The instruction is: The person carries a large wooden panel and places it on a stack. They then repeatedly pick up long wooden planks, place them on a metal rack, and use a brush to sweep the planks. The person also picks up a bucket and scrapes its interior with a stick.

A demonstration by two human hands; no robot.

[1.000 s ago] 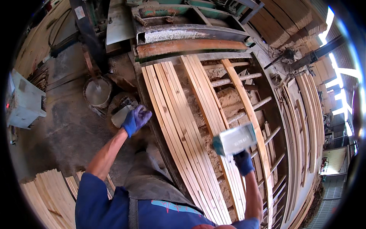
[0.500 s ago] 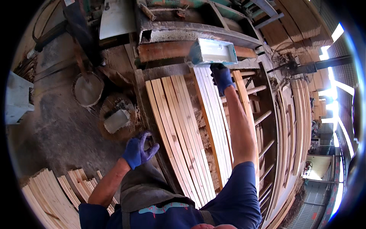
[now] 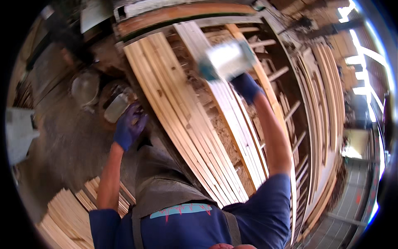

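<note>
My right hand (image 3: 247, 88), in a dark blue glove, is closed on a box-shaped spreader (image 3: 228, 60), teal with a white coating and smeared by motion. It is over a middle bundle of whitish wooden strips (image 3: 238, 120) on the rack. To the left on the same rack lies a wider bundle of bare pine strips (image 3: 174, 112) placed side by side. My left hand (image 3: 130, 125), gloved in blue and purple, is beside the rack with its fingers loosely curled and apart. It is next to a pale rectangular block or container (image 3: 117, 108) on a round stand.
A round bucket (image 3: 85, 89) with whitish contents stands on the floor at the left. Stacked strips (image 3: 70, 211) lie at lower left, and long boards (image 3: 321, 103) run along the right. Rungs (image 3: 277, 74) cross the rack. Another person's dark-clad leg (image 3: 68, 33) appears at upper left.
My right hand has brought the spreader nearer, from the strips' far end down over them. My left hand has moved left and forward, toward the pale block. The view has shifted.
</note>
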